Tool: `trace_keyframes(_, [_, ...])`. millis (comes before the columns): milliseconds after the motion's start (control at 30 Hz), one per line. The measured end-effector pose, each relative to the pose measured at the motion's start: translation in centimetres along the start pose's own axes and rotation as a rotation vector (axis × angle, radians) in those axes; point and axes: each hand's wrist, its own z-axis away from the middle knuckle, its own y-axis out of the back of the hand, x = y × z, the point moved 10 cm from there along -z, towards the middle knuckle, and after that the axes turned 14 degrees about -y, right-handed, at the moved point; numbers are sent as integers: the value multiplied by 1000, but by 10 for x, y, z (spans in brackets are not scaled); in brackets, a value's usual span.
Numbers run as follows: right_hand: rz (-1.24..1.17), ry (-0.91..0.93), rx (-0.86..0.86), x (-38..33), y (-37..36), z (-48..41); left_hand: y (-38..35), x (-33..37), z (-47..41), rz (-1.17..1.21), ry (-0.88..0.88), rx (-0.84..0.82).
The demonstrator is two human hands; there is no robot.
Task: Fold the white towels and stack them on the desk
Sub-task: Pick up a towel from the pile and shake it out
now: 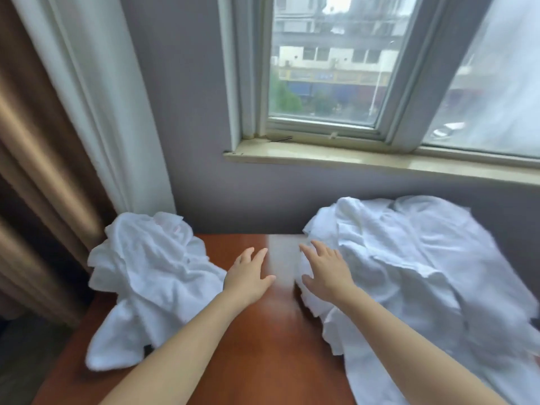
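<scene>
White big pile (415,267) lies just right of the right hand (327,273); left hand (248,279) is farther; both hands spread, empty.

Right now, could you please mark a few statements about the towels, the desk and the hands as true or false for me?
1. The left hand and right hand are both open. True.
2. The right towel heap is bigger than the left towel heap. True.
3. A folded stack stands mid-desk. False: only the wood of the desk shows between the heaps, and both heaps are crumpled.
4. The left hand grips the left towel heap. False: it holds nothing, its fingers spread over the wood.
</scene>
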Motion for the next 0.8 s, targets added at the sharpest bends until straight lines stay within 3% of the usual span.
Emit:
trace_keyframes(233, [-76,-204,53,175,51,-5,-47,153,-80,5,-152,-55])
trace_keyframes(467, [-129,-295,22,234,48,-10,-77,182,-100,77,-141,-61])
trace_keyframes(800, [-262,-306,-141,284,11,-51,-113,182,-135,133,94,-25])
